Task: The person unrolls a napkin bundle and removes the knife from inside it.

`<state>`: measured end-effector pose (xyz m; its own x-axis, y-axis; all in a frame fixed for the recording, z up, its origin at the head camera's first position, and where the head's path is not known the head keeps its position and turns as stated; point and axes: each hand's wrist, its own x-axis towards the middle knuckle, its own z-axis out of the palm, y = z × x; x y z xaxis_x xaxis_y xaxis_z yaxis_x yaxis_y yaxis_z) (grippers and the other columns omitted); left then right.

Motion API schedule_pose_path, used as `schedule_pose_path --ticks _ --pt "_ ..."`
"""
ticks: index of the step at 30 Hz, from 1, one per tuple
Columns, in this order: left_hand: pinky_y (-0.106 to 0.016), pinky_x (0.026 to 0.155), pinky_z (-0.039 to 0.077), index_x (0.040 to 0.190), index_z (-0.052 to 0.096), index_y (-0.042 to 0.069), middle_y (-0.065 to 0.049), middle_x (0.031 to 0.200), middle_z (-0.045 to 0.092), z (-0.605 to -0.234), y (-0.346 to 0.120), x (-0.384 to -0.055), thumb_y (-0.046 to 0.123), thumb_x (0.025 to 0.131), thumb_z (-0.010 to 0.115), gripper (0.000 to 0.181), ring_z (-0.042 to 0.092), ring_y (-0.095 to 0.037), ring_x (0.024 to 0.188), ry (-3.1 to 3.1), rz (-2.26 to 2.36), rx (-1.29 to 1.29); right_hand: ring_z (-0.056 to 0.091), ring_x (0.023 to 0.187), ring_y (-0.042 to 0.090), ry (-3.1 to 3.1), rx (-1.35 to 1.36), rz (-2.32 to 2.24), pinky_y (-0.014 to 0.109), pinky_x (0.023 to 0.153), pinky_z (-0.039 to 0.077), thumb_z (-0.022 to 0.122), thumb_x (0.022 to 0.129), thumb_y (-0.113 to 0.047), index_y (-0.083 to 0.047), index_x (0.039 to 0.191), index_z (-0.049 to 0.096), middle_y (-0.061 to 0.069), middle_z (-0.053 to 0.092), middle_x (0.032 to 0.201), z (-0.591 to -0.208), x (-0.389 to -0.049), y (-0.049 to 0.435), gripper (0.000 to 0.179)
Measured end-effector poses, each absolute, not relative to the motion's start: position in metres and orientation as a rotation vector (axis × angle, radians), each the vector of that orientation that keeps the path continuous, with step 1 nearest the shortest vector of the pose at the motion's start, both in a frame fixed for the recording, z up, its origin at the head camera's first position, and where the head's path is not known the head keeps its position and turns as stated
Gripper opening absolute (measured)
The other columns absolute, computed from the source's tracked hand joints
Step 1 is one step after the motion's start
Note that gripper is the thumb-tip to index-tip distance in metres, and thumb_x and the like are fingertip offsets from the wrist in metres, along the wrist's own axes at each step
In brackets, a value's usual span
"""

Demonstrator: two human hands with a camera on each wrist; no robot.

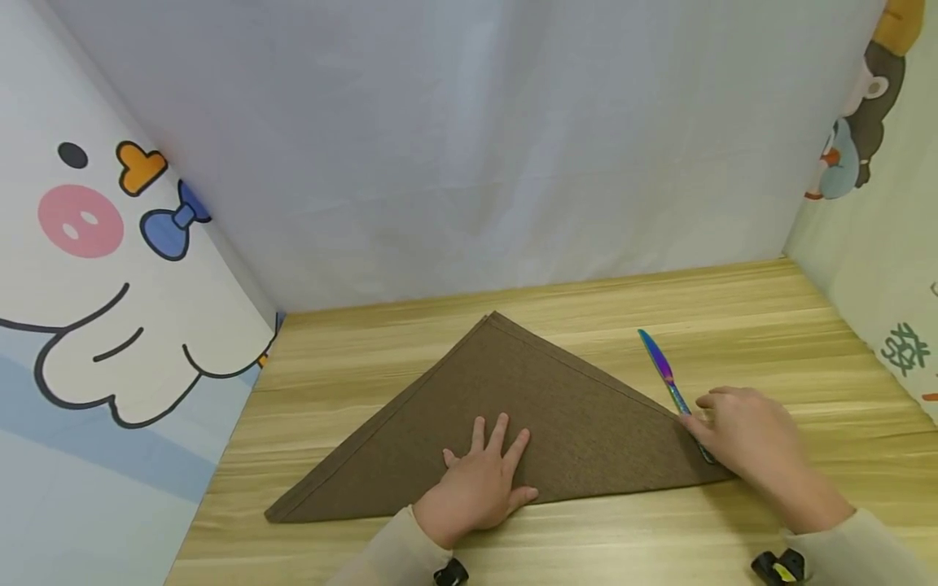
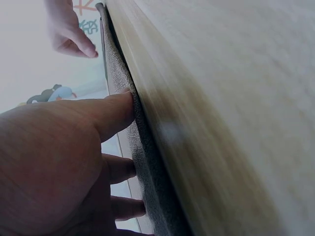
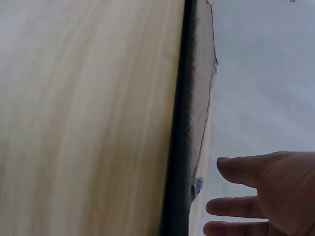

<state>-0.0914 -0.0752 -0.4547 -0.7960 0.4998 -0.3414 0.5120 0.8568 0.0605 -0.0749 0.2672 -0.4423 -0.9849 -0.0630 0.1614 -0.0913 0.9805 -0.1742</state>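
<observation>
A brown cloth napkin lies folded in a triangle on the table, its long edge toward me and its peak pointing away. My left hand rests on it near the middle of the long edge, fingers spread. The left wrist view shows the thumb right at the folded edge. A rainbow-coloured table knife lies slantwise at the right, its handle over the napkin's right part and its blade on the table beyond. Above the handle hovers my right hand, its extended fingers holding nothing.
The light wood-grain table runs back to a pale hanging cloth. Printed panels with cartoon figures stand along the left and right sides. Small black devices are worn at both wrists.
</observation>
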Motion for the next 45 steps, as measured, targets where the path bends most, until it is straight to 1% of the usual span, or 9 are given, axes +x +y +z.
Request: schedule_pose_path --ticks 2,4,6,9,13,24,29,39,45 --pt "-0.074 0.084 0.037 0.155 0.020 0.029 -0.009 0.161 0.010 -0.455 -0.075 -0.092 0.065 0.092 0.042 0.076 0.015 -0.040 0.143 2.686 -0.050 0.758 0.064 0.080 0.043 -2.968 0.092 0.260 0.052 0.060 0.050 0.074 0.082 -0.038 -0.002 0.093 0.074 0.021 0.069 0.094 -0.444 -0.076 0.265 0.038" --pt "-0.074 0.083 0.037 0.155 0.020 0.029 -0.009 0.161 0.010 -0.454 -0.074 -0.092 0.064 0.092 0.042 0.076 0.015 -0.041 0.143 2.687 -0.048 0.761 0.063 0.077 0.041 -2.967 0.069 0.253 0.052 0.058 0.049 0.074 0.082 -0.039 -0.002 0.094 0.074 0.020 0.069 0.092 -0.446 -0.078 0.264 0.039" --pt "-0.073 0.083 0.038 0.155 0.020 0.028 -0.009 0.161 0.010 -0.454 -0.074 -0.092 0.064 0.092 0.042 0.076 0.015 -0.041 0.143 2.688 -0.052 0.766 0.060 0.085 0.044 -2.980 0.041 0.244 0.057 0.066 0.048 0.073 0.083 -0.041 -0.003 0.100 0.073 0.022 0.068 0.097 -0.447 -0.078 0.263 0.042" --pt "-0.073 0.083 0.038 0.155 0.020 0.029 -0.009 0.161 0.010 -0.455 -0.074 -0.092 0.065 0.092 0.042 0.076 0.015 -0.041 0.143 2.687 -0.064 0.769 0.055 0.100 0.048 -2.989 0.009 0.242 0.066 0.080 0.039 0.071 0.084 -0.042 -0.005 0.110 0.071 0.024 0.064 0.110 -0.450 -0.079 0.262 0.046" --pt "-0.073 0.084 0.038 0.155 0.019 0.029 -0.009 0.161 0.009 -0.457 -0.073 -0.093 0.065 0.092 0.040 0.076 0.014 -0.041 0.143 2.684 -0.076 0.770 0.051 0.108 0.049 -2.982 -0.004 0.238 0.070 0.086 0.033 0.070 0.085 -0.042 -0.007 0.115 0.070 0.024 0.061 0.118 -0.454 -0.079 0.262 0.046" --pt "-0.074 0.084 0.037 0.155 0.020 0.028 -0.010 0.161 0.009 -0.459 -0.074 -0.092 0.065 0.092 0.041 0.076 0.013 -0.042 0.143 2.680 -0.043 0.763 0.053 0.105 0.049 -2.981 0.057 0.228 0.069 0.081 0.035 0.068 0.089 -0.033 -0.006 0.111 0.071 0.023 0.061 0.118 -0.459 -0.085 0.262 0.035" --pt "-0.074 0.083 0.038 0.155 0.020 0.027 -0.011 0.161 0.010 -0.460 -0.075 -0.092 0.065 0.092 0.041 0.076 0.014 -0.043 0.142 2.686 -0.041 0.774 0.056 0.098 0.044 -2.965 0.085 0.232 0.062 0.075 0.039 0.071 0.086 -0.026 -0.005 0.108 0.073 0.020 0.065 0.111 -0.457 -0.087 0.262 0.030" --pt "-0.073 0.083 0.038 0.155 0.019 0.029 -0.010 0.161 0.009 -0.457 -0.075 -0.092 0.066 0.092 0.040 0.076 0.014 -0.042 0.143 2.678 -0.060 0.771 0.059 0.094 0.049 -2.979 0.064 0.309 0.059 0.068 0.048 0.076 0.081 -0.031 -0.009 0.099 0.077 0.021 0.067 0.106 -0.458 -0.092 0.273 0.029" --pt "-0.073 0.083 0.038 0.155 0.019 0.029 -0.010 0.161 0.009 -0.457 -0.075 -0.093 0.065 0.092 0.041 0.076 0.015 -0.042 0.143 2.682 -0.060 0.764 0.060 0.094 0.047 -2.945 0.034 0.397 0.055 0.066 0.050 0.076 0.079 -0.027 -0.008 0.093 0.078 0.019 0.069 0.104 -0.461 -0.094 0.273 0.024"
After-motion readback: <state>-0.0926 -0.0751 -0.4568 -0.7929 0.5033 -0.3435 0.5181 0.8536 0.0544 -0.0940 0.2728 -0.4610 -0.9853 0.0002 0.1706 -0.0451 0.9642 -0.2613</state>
